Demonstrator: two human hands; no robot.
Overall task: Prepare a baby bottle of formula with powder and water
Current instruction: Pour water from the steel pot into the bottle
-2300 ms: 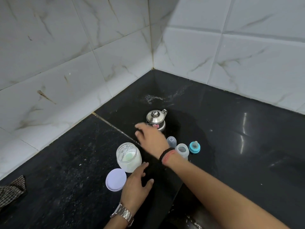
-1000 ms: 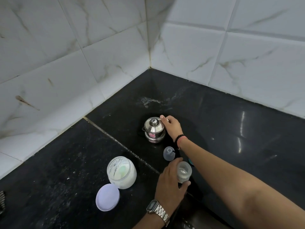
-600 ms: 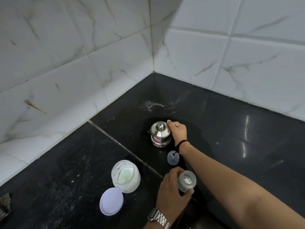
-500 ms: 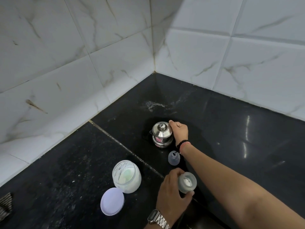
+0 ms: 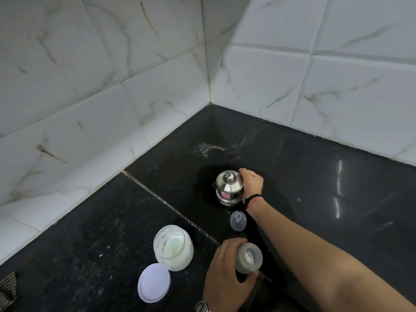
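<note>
Two hands are busy at once, and that is where we could slip. Our left hand (image 5: 227, 273) is wrapped round the open baby bottle (image 5: 248, 257), low in the middle of the frame, with white powder showing inside. Our right hand (image 5: 252, 183) curls round the far side of the little steel kettle (image 5: 229, 188), higher up near the middle; the handle is hidden, so we think that is what it grips.

If we tip the kettle too fast, water could miss the small bottle mouth and run over the worktop (image 5: 326, 188). If the water is hot, it could hurt the fingers round the bottle. Our arm passes just beside the clear bottle cap (image 5: 238, 221) and could knock it over. The open powder jar (image 5: 173, 247) sits near, with its lid (image 5: 154, 282) off, so splashes could wet the powder.

We see a black, shiny stone worktop with white specks, and white marbled wall tiles (image 5: 112, 86) meet in a corner behind it.
</note>
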